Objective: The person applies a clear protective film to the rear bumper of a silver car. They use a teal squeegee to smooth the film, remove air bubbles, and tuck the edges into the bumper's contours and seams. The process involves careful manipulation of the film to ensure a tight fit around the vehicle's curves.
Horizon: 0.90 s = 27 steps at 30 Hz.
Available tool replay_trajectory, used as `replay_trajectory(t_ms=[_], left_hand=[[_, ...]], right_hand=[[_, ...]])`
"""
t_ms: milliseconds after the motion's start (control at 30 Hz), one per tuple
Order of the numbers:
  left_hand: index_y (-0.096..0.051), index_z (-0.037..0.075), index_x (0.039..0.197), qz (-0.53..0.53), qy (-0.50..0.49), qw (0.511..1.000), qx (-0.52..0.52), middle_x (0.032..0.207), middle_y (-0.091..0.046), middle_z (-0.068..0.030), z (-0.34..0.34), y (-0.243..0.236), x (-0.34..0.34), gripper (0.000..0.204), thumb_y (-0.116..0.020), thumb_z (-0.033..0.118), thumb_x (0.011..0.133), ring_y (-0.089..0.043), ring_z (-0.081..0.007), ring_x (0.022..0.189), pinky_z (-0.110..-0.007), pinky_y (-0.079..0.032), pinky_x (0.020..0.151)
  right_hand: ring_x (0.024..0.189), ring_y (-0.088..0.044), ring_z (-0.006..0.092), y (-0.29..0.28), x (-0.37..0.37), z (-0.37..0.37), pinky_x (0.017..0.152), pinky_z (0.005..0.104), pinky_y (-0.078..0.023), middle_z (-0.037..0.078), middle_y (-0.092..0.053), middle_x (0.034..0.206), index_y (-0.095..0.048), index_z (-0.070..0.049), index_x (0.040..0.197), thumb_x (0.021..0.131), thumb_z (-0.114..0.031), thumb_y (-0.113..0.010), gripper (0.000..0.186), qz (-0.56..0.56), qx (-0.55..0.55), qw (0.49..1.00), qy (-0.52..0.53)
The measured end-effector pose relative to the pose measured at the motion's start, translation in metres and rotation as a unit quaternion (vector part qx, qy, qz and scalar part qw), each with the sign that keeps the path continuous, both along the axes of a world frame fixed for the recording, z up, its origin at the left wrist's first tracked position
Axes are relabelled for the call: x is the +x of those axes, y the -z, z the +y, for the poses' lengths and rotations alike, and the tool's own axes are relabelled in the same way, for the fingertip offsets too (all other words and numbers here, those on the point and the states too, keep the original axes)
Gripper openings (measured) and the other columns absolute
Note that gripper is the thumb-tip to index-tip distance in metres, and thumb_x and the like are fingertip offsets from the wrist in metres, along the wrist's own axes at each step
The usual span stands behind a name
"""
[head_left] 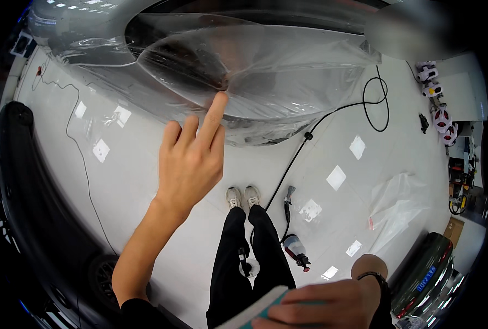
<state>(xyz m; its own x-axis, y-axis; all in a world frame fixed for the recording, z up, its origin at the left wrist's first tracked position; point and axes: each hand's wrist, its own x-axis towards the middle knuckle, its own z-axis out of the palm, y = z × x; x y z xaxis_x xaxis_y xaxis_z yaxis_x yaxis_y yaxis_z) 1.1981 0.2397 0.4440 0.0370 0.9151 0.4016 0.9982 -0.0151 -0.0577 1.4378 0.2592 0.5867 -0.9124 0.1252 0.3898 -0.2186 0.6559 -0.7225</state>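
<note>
Clear plastic film [304, 90] drapes over the corner of a silver-grey car body [63, 27], wrinkled and hanging loose along its lower edge. Under it shows a dark, curved area [186, 68]. My left hand [192, 159] is raised in front of the film, index finger stretched out with its tip at the film, touching or almost touching. The other fingers are partly bent, with nothing in them. Low in the view, my right hand [329, 307] grips a flat teal and white squeegee [257, 312], cut off by the lower edge.
A black hose [293, 159] loops across the glossy floor. Near my feet lie a nozzle [289, 200] and a spray bottle [296, 249]. Crumpled film [397, 203] lies at the right. A dark car [41, 214] stands left, another [427, 274] lower right. A thin cable [82, 153] crosses the floor.
</note>
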Motion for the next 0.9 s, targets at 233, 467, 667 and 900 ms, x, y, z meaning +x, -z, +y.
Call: replay_trajectory(t_ms=[233, 467, 667, 900], left_hand=[[-0.053, -0.003, 0.07, -0.067, -0.01, 0.998, -0.004, 0.15, -0.054, -0.0107, -0.008, 0.013, -0.003, 0.016, -0.062, -0.007, 0.057, -0.054, -0.0157, 0.054, -0.028, -0.047, 0.051], [-0.051, -0.001, 0.067, -0.091, 0.0, 0.996, 0.021, 0.144, -0.06, -0.0056, -0.008, 0.009, -0.012, 0.017, -0.062, -0.006, 0.055, -0.054, -0.0169, 0.054, -0.03, -0.044, 0.05], [-0.05, 0.0, 0.067, -0.101, 0.029, 0.994, 0.029, 0.138, -0.065, -0.0034, -0.008, 0.001, -0.024, 0.018, -0.062, -0.006, 0.056, -0.052, -0.0179, 0.052, -0.03, -0.042, 0.049], [-0.054, -0.001, 0.069, -0.103, 0.047, 0.993, 0.02, 0.135, -0.067, -0.0025, -0.008, -0.008, -0.029, 0.016, -0.063, -0.006, 0.057, -0.052, -0.0166, 0.053, -0.03, -0.042, 0.049]], right_hand=[[0.068, -0.067, 0.0279, 0.07, -0.034, 0.076, 0.06, 0.0341, -0.052, 0.014, -0.069, 0.084, -0.07, 0.001, 0.104, 0.088, -0.009, -0.073, 0.019, -0.075, 0.027, 0.953, 0.292], [0.058, -0.061, 0.016, 0.084, -0.08, 0.114, 0.055, 0.0286, -0.044, 0.009, -0.066, 0.072, -0.07, 0.001, 0.1, 0.087, -0.005, -0.074, 0.015, -0.05, 0.201, 0.929, 0.306], [0.054, -0.06, 0.0262, 0.089, -0.101, 0.118, 0.052, 0.0312, -0.042, 0.013, -0.065, 0.07, -0.07, 0.0, 0.098, 0.085, -0.005, -0.077, 0.015, -0.028, 0.266, 0.922, 0.279], [0.052, -0.059, 0.0286, 0.084, -0.111, 0.113, 0.05, 0.0335, -0.041, 0.013, -0.065, 0.068, -0.07, 0.0, 0.096, 0.085, -0.006, -0.078, 0.015, -0.064, 0.313, 0.902, 0.29]])
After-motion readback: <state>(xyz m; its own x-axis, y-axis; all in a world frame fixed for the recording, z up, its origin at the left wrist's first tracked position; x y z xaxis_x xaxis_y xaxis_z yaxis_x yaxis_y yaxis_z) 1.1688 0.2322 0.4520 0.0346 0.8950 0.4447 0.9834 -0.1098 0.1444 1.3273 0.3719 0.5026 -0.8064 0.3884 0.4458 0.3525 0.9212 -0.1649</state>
